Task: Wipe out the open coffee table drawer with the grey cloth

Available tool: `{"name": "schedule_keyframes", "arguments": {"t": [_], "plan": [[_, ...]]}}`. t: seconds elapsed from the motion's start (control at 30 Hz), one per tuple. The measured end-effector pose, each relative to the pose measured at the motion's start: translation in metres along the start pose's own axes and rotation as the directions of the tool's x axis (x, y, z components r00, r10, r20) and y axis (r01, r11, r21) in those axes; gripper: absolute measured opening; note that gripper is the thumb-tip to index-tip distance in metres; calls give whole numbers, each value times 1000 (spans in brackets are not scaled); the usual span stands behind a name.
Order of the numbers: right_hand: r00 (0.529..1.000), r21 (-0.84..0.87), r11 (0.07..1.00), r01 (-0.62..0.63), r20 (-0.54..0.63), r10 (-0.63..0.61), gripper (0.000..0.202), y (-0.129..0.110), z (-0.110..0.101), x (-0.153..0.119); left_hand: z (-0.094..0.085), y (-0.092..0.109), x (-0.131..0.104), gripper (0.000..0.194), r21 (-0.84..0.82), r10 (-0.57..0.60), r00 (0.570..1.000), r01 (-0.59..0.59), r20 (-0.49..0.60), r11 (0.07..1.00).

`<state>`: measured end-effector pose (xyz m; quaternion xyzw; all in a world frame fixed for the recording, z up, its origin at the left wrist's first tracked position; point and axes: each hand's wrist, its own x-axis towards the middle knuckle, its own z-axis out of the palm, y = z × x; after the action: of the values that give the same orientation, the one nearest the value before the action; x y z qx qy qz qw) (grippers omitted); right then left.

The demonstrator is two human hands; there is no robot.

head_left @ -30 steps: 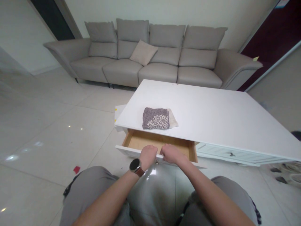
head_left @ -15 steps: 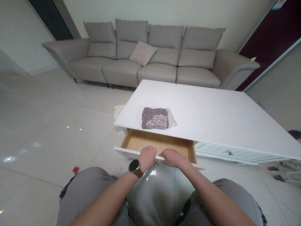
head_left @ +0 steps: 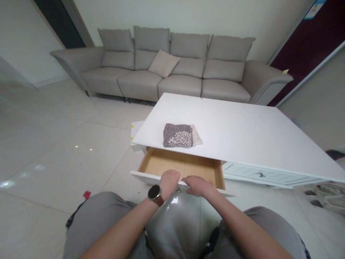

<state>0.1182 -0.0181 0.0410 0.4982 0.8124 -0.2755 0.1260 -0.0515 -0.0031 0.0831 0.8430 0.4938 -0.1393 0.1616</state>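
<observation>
A drawer [head_left: 159, 160] with a pale wooden inside and a white front is pulled out from a white coffee table [head_left: 237, 129]. My left hand [head_left: 169, 182], with a watch on the wrist, is closed over the top edge of the drawer front. Just right of it, my right hand [head_left: 196, 185] grips the same edge, its fingers hooked over into the drawer. The small metal knob [head_left: 179, 189] shows between and below the hands. On the tabletop just behind the drawer lies a folded purple-grey and beige patterned towel [head_left: 178, 135].
A long grey sofa [head_left: 179, 85] with a beige cushion [head_left: 164, 63] stands behind the table. To the right is a second, closed drawer [head_left: 250, 173]. A white box [head_left: 136, 129] sits by the table's left end. A red scrap [head_left: 86, 195] lies on the tiled floor.
The view has shifted slightly. Both hands stay on the drawer front, and the drawer stands out about as far as before. The towel lies in the same place.
</observation>
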Motion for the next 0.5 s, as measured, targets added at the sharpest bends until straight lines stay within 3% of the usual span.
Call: {"name": "schedule_keyframes", "arguments": {"t": [0.07,0.5], "plan": [[999,-20,999,-41,15,42,53,-2,4,-2,-2,1,-2,30,0,-11,1000,11,-2,1000],[981,-160,970,-183,-94,170,37,-18,10,-8,2,3,-9,38,-4,-17,1000,17,-15,1000]]}}
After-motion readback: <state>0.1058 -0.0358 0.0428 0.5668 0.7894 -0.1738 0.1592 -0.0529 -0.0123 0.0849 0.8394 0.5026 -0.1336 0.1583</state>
